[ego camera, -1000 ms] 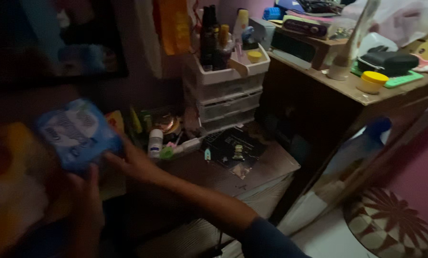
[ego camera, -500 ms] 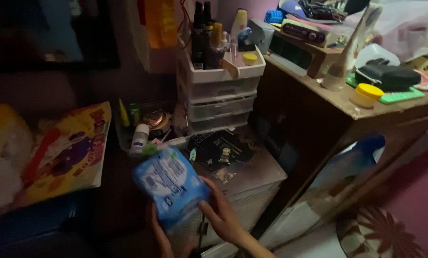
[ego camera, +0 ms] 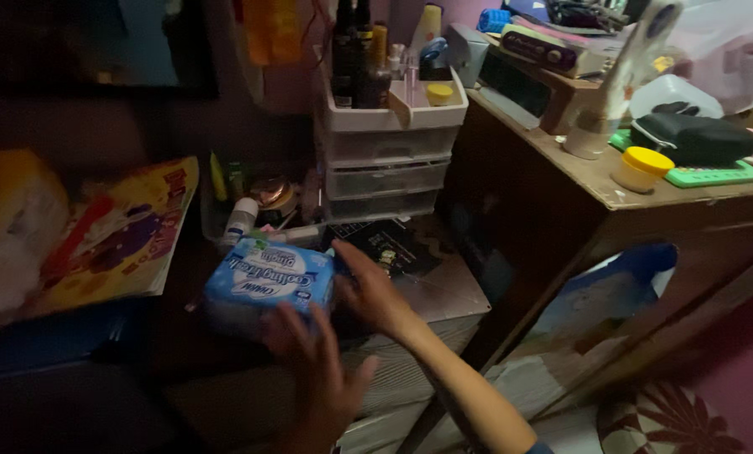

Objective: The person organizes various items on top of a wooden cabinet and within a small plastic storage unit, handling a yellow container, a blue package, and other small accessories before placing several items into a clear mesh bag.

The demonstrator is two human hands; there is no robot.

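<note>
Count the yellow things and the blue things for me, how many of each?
Yellow things: 3, the jar lid on the desk, the small lid in the drawer unit's top tray, the big soft pack at far left.
Blue things: 2, the packet between the left hand and right hand, the roll up top.
Total: 5.

Both hands are bare, with no ring, watch or glove visible. The left hand (ego camera: 317, 370) shows its back and spread fingers. The right hand (ego camera: 372, 294) continues into a bare forearm. Near the elbow, at the bottom edge, there is perhaps a dark blue sleeve; the light is poor.
</note>
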